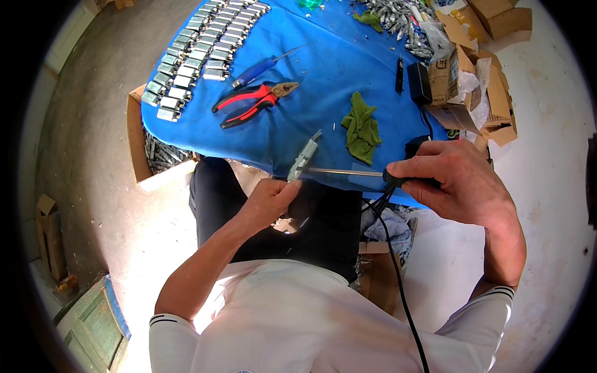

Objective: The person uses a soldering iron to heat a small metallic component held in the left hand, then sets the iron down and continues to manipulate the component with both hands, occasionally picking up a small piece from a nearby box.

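Note:
Near the front edge of the blue-covered table (249, 149), my left hand (268, 202) grips a pale green-grey, narrow metal part (303, 155), tilted with its upper end away from me. My right hand (451, 180) is closed on the dark handle of a long screwdriver (339, 172), whose shaft reaches left to the side of that part. A crumpled green cloth (360, 127) lies just beyond the shaft. Red-and-black pliers (255, 102) and a blue screwdriver (255, 71) lie farther back.
Rows of small metal parts (205, 43) cover the back left. Metal pieces (407, 28), cardboard boxes (454, 93) and a black block (418, 84) with a cable are at right. A box of metal pieces (140, 155) stands left; dark cables (395, 261) hang by my right side.

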`<action>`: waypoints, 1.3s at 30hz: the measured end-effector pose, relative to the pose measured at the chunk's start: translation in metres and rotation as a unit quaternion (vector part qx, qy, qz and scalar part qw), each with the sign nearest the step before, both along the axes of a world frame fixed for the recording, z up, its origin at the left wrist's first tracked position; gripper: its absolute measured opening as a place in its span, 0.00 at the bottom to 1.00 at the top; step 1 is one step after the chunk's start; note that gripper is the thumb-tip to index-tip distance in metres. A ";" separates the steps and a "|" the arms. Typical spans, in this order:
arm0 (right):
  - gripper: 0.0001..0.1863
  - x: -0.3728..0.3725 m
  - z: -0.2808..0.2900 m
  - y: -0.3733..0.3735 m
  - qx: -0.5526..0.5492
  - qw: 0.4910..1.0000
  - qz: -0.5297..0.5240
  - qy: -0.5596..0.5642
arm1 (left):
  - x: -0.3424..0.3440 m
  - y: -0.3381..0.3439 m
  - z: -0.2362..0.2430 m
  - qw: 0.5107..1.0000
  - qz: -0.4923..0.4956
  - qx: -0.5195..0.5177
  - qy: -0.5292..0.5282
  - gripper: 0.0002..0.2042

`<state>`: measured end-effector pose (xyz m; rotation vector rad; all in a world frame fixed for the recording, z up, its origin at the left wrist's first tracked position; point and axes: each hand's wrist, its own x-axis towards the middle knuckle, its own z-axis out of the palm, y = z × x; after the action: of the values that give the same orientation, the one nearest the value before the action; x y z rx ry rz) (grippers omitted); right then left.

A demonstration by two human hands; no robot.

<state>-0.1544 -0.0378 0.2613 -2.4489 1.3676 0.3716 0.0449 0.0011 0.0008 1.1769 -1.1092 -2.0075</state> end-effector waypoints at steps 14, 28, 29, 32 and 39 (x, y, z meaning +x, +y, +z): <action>0.10 0.019 0.007 0.006 -0.035 0.996 0.053 0.068 | -0.008 0.000 -0.006 0.994 -0.012 -0.070 -0.084 0.23; 0.10 0.034 0.009 0.002 -0.033 0.992 0.065 0.103 | -0.011 -0.008 -0.022 1.000 -0.020 -0.010 0.008 0.23; 0.10 0.036 0.010 0.002 -0.030 0.992 0.065 0.105 | -0.011 -0.008 -0.021 1.000 -0.021 -0.005 0.018 0.23; 0.10 0.041 0.013 -0.001 -0.017 0.992 0.063 0.106 | -0.013 -0.009 -0.019 0.999 -0.021 0.002 0.038 0.24; 0.09 0.053 0.004 -0.007 0.002 0.991 0.061 0.118 | -0.018 -0.008 -0.027 0.998 -0.005 0.025 0.066 0.25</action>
<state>-0.1011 -0.0445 0.2654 -2.5572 1.3048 0.7122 0.0271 -0.0067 -0.0261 1.0494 -1.0069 -2.0999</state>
